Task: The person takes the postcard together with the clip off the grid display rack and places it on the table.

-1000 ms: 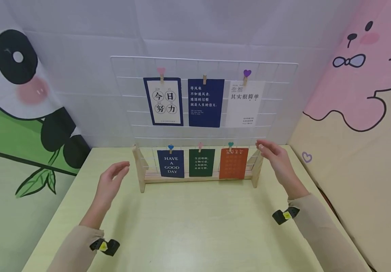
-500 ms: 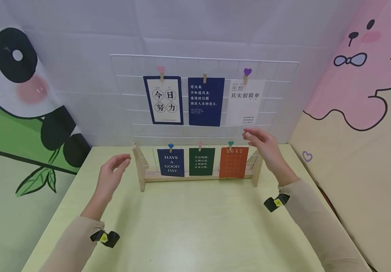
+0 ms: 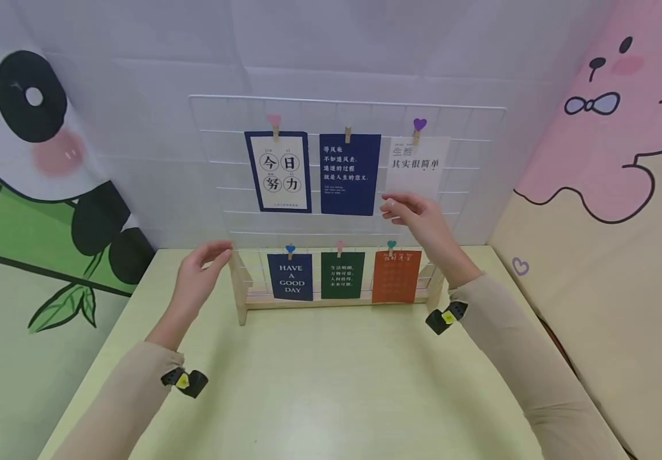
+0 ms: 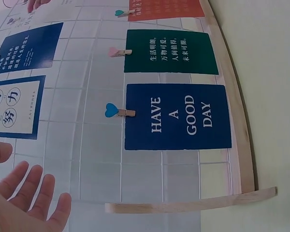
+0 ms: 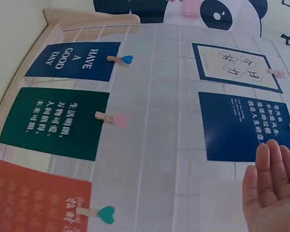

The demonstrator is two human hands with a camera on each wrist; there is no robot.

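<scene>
A white wire grid (image 3: 342,101) stands upright in a wooden base (image 3: 240,300). On its upper row hang a blue-bordered card (image 3: 280,199), a navy card (image 3: 349,199) and a white card (image 3: 414,181). Below them are a blue "HAVE A GOOD DAY" card (image 3: 292,292), a green card (image 3: 342,292) and an orange card (image 3: 397,287). My right hand (image 3: 425,227), fingers loosely bent and holding nothing, is in front of the white card's lower part. Beside the grid's lower left edge is my left hand (image 3: 200,281), also holding nothing; whether its fingertips touch the frame I cannot tell.
Small wooden clothespins, most with hearts such as the purple one (image 3: 420,124), fix the cards. The grid stands at the back of a pale table (image 3: 319,383). Behind it hangs a white cloth (image 3: 153,115), with printed side walls.
My right hand has moved left and up, from the grid's right side to before the white card. My left hand has risen slightly towards the frame's left edge. The cards stay put.
</scene>
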